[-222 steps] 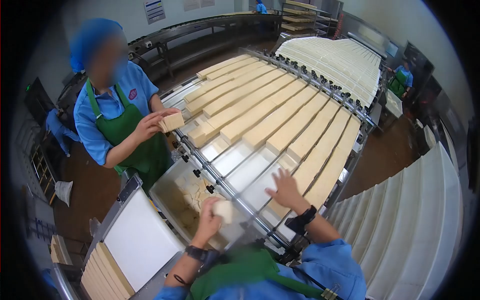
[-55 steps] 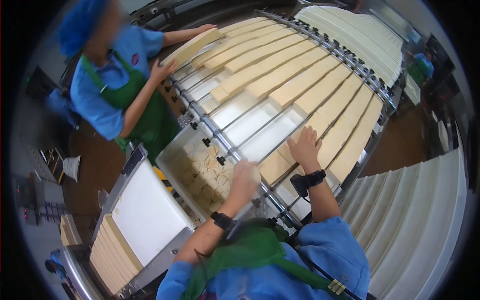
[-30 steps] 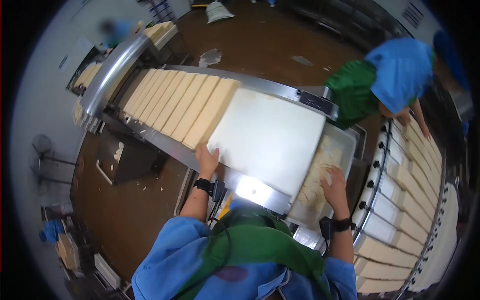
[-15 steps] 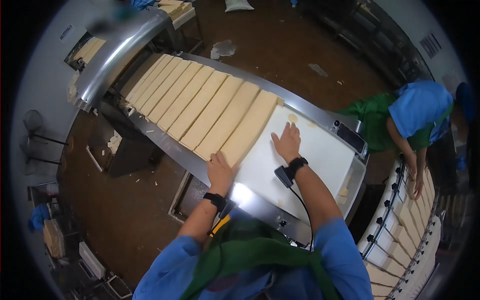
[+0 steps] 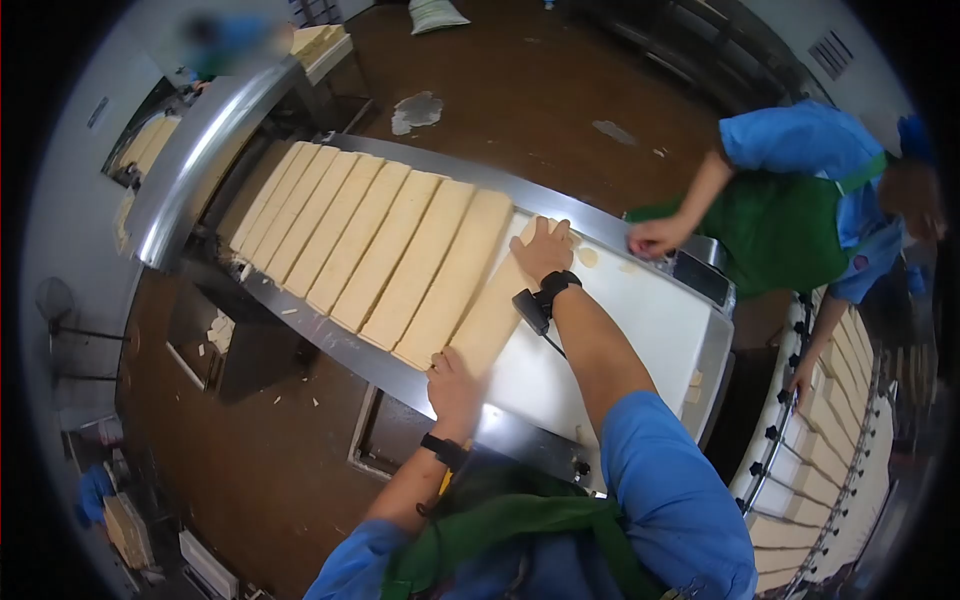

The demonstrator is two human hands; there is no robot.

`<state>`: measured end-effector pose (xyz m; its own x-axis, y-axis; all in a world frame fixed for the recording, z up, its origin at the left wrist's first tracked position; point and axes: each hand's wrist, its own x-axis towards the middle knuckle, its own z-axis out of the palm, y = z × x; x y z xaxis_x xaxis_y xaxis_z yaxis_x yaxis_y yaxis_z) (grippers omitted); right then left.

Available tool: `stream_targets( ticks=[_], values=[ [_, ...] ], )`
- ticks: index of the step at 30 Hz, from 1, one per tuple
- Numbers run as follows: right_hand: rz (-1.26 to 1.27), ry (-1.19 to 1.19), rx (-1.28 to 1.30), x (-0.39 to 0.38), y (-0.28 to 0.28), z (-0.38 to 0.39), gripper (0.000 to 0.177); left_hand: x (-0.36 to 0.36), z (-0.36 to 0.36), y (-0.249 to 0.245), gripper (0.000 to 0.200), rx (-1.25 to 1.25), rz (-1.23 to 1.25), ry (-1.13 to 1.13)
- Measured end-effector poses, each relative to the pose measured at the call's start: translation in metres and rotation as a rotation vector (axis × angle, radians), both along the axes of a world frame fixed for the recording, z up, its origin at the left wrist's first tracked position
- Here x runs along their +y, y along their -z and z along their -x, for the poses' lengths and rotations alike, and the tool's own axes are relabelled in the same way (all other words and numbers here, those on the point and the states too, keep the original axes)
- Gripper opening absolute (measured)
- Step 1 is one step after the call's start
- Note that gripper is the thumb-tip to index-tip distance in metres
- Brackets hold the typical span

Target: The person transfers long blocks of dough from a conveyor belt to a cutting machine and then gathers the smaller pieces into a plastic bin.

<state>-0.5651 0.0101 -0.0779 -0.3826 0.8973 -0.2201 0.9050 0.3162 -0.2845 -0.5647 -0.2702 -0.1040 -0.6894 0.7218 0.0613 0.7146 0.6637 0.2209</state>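
A row of long, pale yellow slabs (image 5: pixel 385 245) lies side by side on the white conveyor belt (image 5: pixel 630 320). The slab closest to me (image 5: pixel 500 310) is set slightly apart from the others and looks a little blurred. My left hand (image 5: pixel 455 388) grips its near end, fingers curled over the edge. At the far end, my right hand (image 5: pixel 545 250) is bent around the same slab, thumb and fingers on its top and side. Parts of both ends are hidden under my hands.
A co-worker's hand (image 5: pixel 660 237) is by the control panel (image 5: pixel 700 278) at the belt's far right. That person's other hand rests near a curved conveyor (image 5: pixel 810 450) carrying more slabs. A curved metal hood (image 5: pixel 215 165) covers the belt's left end. Scraps (image 5: pixel 588 258) lie on the belt.
My right hand has moved from above the bare belt onto the end slab's far end. That slab has separated slightly from the row. The co-worker has reached one hand toward the control panel.
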Motion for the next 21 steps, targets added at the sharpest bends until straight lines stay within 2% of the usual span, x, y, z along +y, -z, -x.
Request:
stream_targets(
  ticks=[1, 3, 4, 6, 7, 9, 10, 11, 12, 13, 14, 15, 18, 20, 21],
  values=[
    [0.011, 0.056, 0.013, 0.001, -0.006, -0.014, 0.079, 0.001, -0.002, -0.003, 0.077, -0.007, -0.004, 0.016],
    [0.010, 0.133, 0.024, 0.004, -0.019, -0.047, 0.079, 0.006, -0.007, -0.011, 0.078, -0.235, -0.039, 0.104],
    [0.006, 0.203, 0.029, 0.004, -0.028, -0.070, 0.080, 0.009, -0.014, -0.019, 0.078, -0.239, -0.042, 0.132],
    [-0.046, 0.359, 0.111, 0.005, -0.030, -0.127, 0.084, 0.016, -0.033, -0.036, 0.079, -0.514, -0.025, 0.232],
    [-0.063, 0.419, 0.105, 0.009, -0.027, -0.152, 0.084, 0.018, -0.040, -0.040, 0.079, -0.521, -0.022, 0.295],
    [-0.168, 0.517, -0.045, 0.010, -0.026, -0.219, 0.088, 0.024, -0.059, -0.044, 0.076, -0.777, -0.067, 0.469],
    [-0.229, 0.427, 0.087, 0.006, -0.031, -0.252, 0.093, 0.029, -0.077, -0.050, 0.075, -0.822, -0.010, 0.450],
    [-0.360, 0.460, -0.028, 0.004, -0.002, -0.276, 0.096, 0.033, -0.095, -0.049, 0.075, -0.838, 0.023, 0.548],
    [-0.358, 0.525, 0.114, -0.006, -0.007, -0.294, 0.097, 0.037, -0.112, -0.047, 0.076, -0.760, 0.074, 0.535],
    [-0.278, 0.497, -0.053, 0.001, 0.011, -0.314, 0.094, 0.043, -0.129, -0.046, 0.077, -0.674, 0.111, 0.521],
    [-0.195, 0.631, 0.089, -0.003, 0.017, -0.335, 0.092, 0.044, -0.143, -0.045, 0.077, -0.677, 0.131, 0.608],
    [-0.021, 0.806, 0.376, -0.030, -0.044, -0.347, 0.089, 0.046, -0.152, -0.044, 0.077, -0.634, 0.060, 0.606],
    [-0.131, 0.947, 0.453, -0.060, -0.044, -0.417, 0.088, 0.059, -0.194, -0.057, 0.078, -0.570, -0.092, 0.677],
    [-0.461, 1.027, 0.359, -0.080, -0.026, -0.478, 0.085, 0.065, -0.229, -0.077, 0.077, -0.649, -0.180, 0.701],
    [-0.414, 1.073, 0.448, -0.098, -0.055, -0.509, 0.084, 0.068, -0.250, -0.088, 0.077, -0.636, -0.183, 0.726]
  ],
)
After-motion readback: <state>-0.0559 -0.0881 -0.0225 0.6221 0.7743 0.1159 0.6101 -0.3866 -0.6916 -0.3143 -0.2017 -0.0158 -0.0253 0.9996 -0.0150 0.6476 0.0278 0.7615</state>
